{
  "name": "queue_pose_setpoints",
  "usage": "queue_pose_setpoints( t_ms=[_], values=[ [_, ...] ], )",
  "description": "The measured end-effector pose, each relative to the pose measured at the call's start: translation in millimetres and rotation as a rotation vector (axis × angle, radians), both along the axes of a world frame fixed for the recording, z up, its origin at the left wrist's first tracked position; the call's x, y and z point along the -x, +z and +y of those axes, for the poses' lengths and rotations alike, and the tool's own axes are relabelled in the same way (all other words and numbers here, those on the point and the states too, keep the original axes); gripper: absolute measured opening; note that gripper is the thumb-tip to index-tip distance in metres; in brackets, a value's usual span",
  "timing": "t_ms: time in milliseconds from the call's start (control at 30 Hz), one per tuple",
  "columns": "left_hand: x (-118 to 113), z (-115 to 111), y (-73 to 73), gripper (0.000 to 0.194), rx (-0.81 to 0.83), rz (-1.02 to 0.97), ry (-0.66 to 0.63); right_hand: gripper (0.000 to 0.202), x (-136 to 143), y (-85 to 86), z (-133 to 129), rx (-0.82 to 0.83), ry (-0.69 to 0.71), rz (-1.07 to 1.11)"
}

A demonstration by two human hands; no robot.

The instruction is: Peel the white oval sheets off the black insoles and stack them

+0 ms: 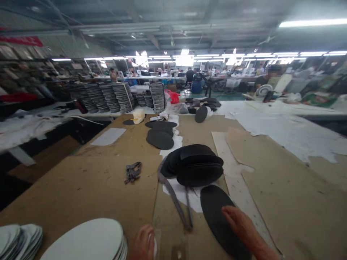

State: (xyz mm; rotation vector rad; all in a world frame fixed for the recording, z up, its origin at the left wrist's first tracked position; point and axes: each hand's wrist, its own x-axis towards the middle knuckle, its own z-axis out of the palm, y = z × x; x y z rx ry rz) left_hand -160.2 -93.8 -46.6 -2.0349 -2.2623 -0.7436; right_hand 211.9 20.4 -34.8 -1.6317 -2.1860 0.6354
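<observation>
My right hand (241,224) rests with outstretched fingers on a dark grey oval piece (214,206) that lies slantwise on the table. At the bottom edge, my left hand (143,242) is curled, with a small white thing (155,247) showing beside its fingers; most of that thing is hidden. To its left lies a stack of white oval pieces (84,238). Ahead of both hands, a leaning pile of black oval pieces (200,166) sits on white paper. A grey strap (175,198) trails from this pile towards me.
More white ovals (21,238) lie at the lower left. A crumpled grey strip (132,172) and loose dark ovals (159,139) are on the brown board (108,180). Tall bundled stacks (123,97) stand at the back. White sheets (284,126) cover the right side. People work far behind.
</observation>
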Motion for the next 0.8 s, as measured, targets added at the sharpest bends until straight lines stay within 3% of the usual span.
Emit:
queue_pose_setpoints(
  t_ms=[67,133,200,267,467,667,800],
  values=[
    [-65.4,27.1,18.5,0.028,0.054,-0.06,-0.012,0.032,-32.5,-13.2,-0.3,0.021,-0.073,-0.032],
    [-117.1,47.2,30.0,0.027,0.166,-0.082,-0.161,0.031,-52.9,-25.3,-2.4,0.028,-0.088,-0.061],
    [-151.8,58.3,29.3,0.028,0.234,-0.067,-0.263,0.033,-63.1,-34.3,-4.2,0.027,-0.073,-0.068],
    [-171.9,60.9,16.3,0.035,0.288,-0.026,-0.301,0.034,-67.4,-39.3,-3.7,0.024,-0.063,-0.059],
    [-186.5,52.3,-41.6,0.045,0.415,0.063,-0.285,0.028,-79.5,-31.0,23.1,0.103,-0.017,0.073],
    [-187.8,51.3,-55.5,0.037,0.421,0.017,-0.227,0.034,-84.4,-5.1,80.0,0.098,-0.082,0.245],
    [-186.6,59.2,-70.0,0.032,0.475,0.041,-0.196,0.032,-67.4,10.7,113.2,-0.058,-0.044,0.288]
  ],
)
